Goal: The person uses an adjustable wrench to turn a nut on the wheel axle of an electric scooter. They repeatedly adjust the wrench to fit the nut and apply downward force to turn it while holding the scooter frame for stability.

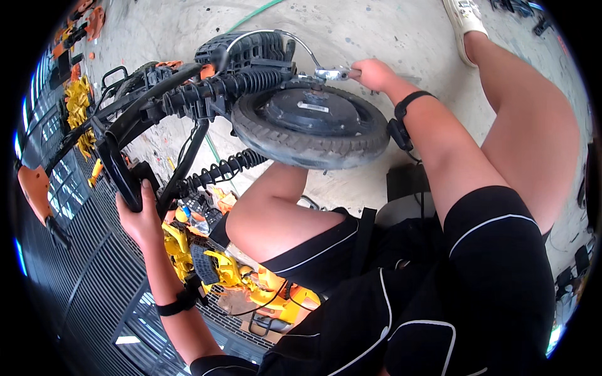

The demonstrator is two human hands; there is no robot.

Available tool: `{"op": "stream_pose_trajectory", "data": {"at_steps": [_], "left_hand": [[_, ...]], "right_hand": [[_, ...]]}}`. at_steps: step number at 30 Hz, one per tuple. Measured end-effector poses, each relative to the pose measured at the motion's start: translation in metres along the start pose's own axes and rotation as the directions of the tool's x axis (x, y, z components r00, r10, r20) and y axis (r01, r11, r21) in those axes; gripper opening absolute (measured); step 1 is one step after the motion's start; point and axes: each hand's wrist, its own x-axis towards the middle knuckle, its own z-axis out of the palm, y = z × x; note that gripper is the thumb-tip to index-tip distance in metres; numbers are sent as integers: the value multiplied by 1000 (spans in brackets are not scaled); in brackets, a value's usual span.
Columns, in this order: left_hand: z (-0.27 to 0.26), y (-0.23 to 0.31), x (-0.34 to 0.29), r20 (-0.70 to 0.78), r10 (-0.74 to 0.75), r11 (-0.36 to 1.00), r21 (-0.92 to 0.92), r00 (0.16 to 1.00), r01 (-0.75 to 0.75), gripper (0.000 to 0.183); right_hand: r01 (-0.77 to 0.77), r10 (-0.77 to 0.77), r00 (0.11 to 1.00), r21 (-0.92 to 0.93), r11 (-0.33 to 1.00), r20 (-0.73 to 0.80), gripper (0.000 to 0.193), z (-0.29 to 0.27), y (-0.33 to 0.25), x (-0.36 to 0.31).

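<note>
A dark wheel (313,128) with a knobbly tyre and a large black hub lies nearly flat in front of me, joined to a black vehicle frame (135,100). My right hand (374,76) is closed around the handle of a wrench (332,73). Its shiny metal head reaches over the axle end at the hub's middle. At the left, my left hand (138,213) grips a black loop-shaped frame part (116,166); some of its fingers are hidden behind it. Black coil springs (229,166) run from the frame toward the wheel on either side.
My bare legs (285,222) spread around the wheel. Yellow and orange plastic parts (229,272) lie in a heap below the frame, and more yellow pieces (78,103) sit at far left. A green hose (254,14) crosses the concrete floor (389,31).
</note>
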Motion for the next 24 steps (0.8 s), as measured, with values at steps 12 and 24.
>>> {"op": "stream_pose_trajectory", "data": {"at_steps": [12,24], "left_hand": [[-2,2,2,-71,145,986,89,987,-138,58],[-9,5,-3,-39,124,992,24,991,-123,54]], "right_hand": [[-83,34,977,-227,970,-211,25,-26,61,-42],[-202,110,973,-520,830,-203,25,-72,-123,-123]]}}
